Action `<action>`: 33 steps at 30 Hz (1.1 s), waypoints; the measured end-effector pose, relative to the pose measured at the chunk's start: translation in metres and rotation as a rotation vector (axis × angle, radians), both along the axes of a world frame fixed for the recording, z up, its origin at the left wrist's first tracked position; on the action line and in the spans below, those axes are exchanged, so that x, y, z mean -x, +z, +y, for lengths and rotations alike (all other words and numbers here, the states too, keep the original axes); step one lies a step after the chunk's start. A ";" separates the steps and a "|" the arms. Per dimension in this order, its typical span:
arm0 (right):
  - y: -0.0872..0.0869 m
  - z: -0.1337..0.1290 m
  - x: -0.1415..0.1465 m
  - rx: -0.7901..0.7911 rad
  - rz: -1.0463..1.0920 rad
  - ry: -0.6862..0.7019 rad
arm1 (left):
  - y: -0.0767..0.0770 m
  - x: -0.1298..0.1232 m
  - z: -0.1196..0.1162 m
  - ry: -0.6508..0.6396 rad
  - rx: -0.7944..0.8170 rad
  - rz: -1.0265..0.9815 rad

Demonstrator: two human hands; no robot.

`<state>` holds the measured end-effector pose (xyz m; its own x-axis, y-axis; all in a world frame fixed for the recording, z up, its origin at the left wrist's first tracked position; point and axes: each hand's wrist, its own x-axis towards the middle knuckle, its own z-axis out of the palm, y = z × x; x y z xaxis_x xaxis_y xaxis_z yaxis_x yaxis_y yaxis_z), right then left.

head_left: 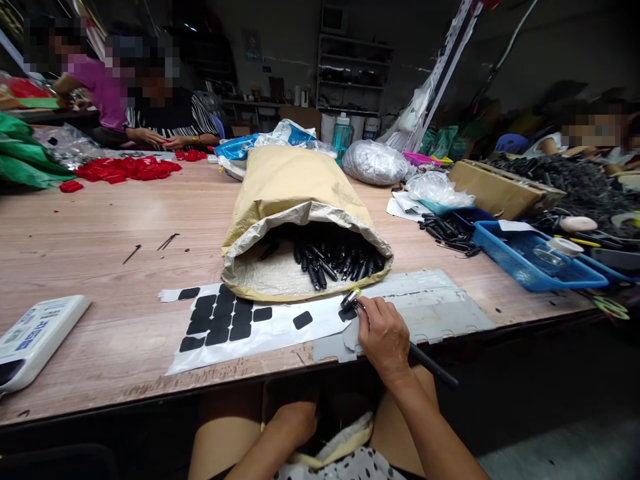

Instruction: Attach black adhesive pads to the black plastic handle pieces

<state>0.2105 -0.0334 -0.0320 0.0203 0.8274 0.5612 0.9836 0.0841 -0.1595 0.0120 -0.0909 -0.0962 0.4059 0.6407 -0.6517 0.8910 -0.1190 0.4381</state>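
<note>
My right hand [384, 335] is closed round a hammer [435, 365], whose black handle sticks out behind it and whose metal head rests over a black patch at the right end of a white sheet [280, 332]. Several rounded black patches [220, 319] lie on that sheet. My left hand [300, 420] hangs below the table edge between the legs; its fingers are hidden in shadow. Just beyond the sheet lies a tan sack [300, 177], its mouth facing me, with many black parts [335, 260] inside.
A grey board [435, 300] lies right of the sheet. Blue trays [535, 267] and a cardboard box [500, 187] stand at the right. A white box [45, 337] sits at the left, red pieces [130, 168] behind. Other people sit across the table.
</note>
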 end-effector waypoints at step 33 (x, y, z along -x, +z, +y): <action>0.002 0.000 0.001 0.028 0.004 -0.007 | 0.107 0.022 0.123 0.364 -0.749 -0.632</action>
<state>0.2092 -0.0330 -0.0298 0.0285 0.8429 0.5373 0.9835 0.0723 -0.1656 -0.0102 0.0324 0.0109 0.2355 0.9451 0.2265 0.5615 -0.3225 0.7620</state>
